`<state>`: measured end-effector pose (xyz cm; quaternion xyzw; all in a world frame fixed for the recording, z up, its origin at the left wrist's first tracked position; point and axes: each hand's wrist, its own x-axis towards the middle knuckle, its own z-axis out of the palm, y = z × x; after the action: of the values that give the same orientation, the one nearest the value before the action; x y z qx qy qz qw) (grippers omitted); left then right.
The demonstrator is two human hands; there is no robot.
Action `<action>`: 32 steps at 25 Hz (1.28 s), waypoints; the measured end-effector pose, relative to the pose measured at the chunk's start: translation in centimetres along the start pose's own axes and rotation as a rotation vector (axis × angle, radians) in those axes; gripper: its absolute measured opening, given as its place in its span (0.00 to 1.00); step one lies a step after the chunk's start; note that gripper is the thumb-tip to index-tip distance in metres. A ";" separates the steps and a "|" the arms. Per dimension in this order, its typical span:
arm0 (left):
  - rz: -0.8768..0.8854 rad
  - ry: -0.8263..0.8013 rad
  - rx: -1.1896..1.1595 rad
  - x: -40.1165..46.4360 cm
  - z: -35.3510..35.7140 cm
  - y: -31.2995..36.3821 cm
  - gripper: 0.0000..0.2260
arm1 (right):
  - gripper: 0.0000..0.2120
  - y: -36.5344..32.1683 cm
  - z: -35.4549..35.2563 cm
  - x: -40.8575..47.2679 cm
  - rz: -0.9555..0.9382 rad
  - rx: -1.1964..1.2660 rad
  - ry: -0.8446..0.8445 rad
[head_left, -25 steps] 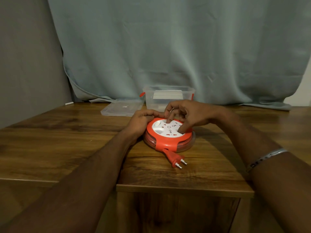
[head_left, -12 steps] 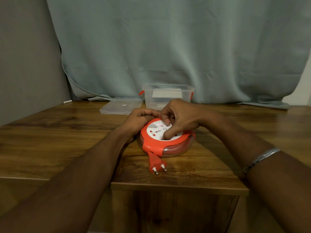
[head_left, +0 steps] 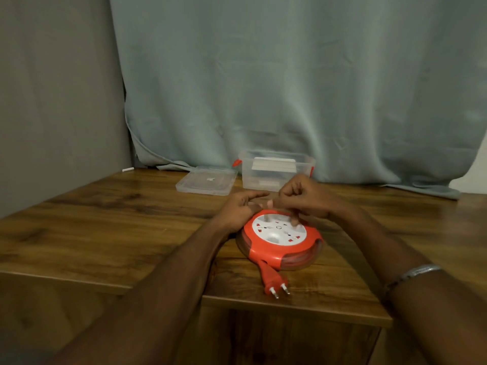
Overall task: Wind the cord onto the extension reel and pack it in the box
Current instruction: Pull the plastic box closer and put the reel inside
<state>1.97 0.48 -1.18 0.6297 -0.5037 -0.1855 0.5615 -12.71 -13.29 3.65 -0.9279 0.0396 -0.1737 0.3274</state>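
Note:
The orange extension reel [head_left: 279, 242] lies flat on the wooden table [head_left: 105, 233], white socket face up. Its cord is wound inside; only a short orange plug [head_left: 274, 281] sticks out toward the near edge. My left hand [head_left: 238, 210] grips the reel's far left rim, with the index finger stretched to the right. My right hand [head_left: 303, 197] hovers over the far side with fingers curled, and its thumb and one fingertip are set down on the white face. The clear plastic box [head_left: 276, 171] stands open behind the hands.
The box's clear lid [head_left: 207, 180] lies flat to the left of the box. A grey-green curtain [head_left: 290, 88] hangs behind the table, and a grey wall stands at the left. The table's near edge drops off just in front of the plug.
My right hand has lifted off the reel's face, so more of the white disc shows. The plug has swung from pointing straight at me to slightly right.

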 end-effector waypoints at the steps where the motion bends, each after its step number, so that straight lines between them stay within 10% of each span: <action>1: 0.020 -0.019 0.039 -0.1 0.1 0.1 0.17 | 0.23 0.6 -0.1 0.1 -0.018 0.013 0.110; 8: -0.053 -0.096 0.062 -0.1 0.5 0.0 0.14 | 0.16 4.6 -0.4 1.0 0.163 -0.132 0.331; 12: -0.050 0.210 -0.043 2.4 0.4 -0.5 0.12 | 0.09 6.5 -2.7 3.8 0.266 -0.122 0.689; 16: 0.029 0.445 0.055 9.6 -2.5 0.0 0.17 | 0.23 8.5 -5.3 8.0 0.356 -0.008 1.013; 20: -0.215 0.433 -0.025 15.5 -4.2 -1.0 0.21 | 0.37 11.8 -6.5 10.4 0.620 0.154 1.004; 24: -0.312 0.283 -0.264 16.3 -3.4 -2.0 0.19 | 0.24 13.2 -5.8 10.3 0.653 0.712 0.909; 32: -0.115 0.372 -0.259 9.6 -1.9 1.2 0.22 | 0.16 7.0 -5.0 4.7 0.573 0.415 1.156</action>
<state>7.03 -6.41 3.65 0.6035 -0.3268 -0.1611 0.7093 -9.80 -22.60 4.31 -0.5564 0.4187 -0.5524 0.4581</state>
